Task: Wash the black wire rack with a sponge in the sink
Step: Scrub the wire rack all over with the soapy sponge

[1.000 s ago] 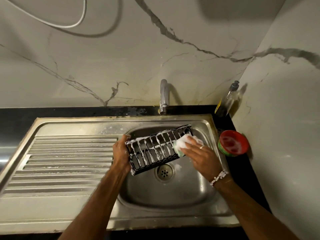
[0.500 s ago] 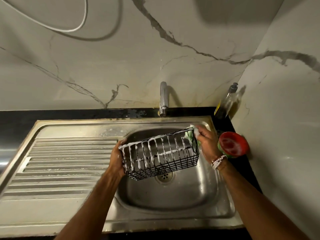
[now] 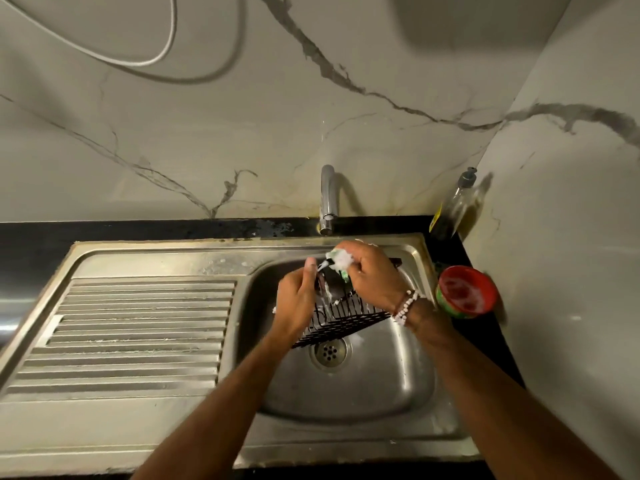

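Note:
The black wire rack [image 3: 341, 318] hangs tilted over the steel sink basin [image 3: 374, 386], above the drain, streaked with white foam. My left hand [image 3: 297, 303] grips its left end, fingers curled round the wires. My right hand [image 3: 375, 278] holds a foamy green-and-white sponge [image 3: 341, 259] and presses it on the rack's upper far edge. Both hands cover much of the rack's top.
The tap [image 3: 327, 199] stands behind the basin; no water is visible running. A ribbed draining board [image 3: 138, 327] lies to the left. On the black counter at right sit a red soap tub [image 3: 465, 296] and a pump bottle [image 3: 453, 206] in the corner.
The rack has been turned so one end points up. My right hand moved the sponge from the rack's right end to its top edge, and my two hands have come close together.

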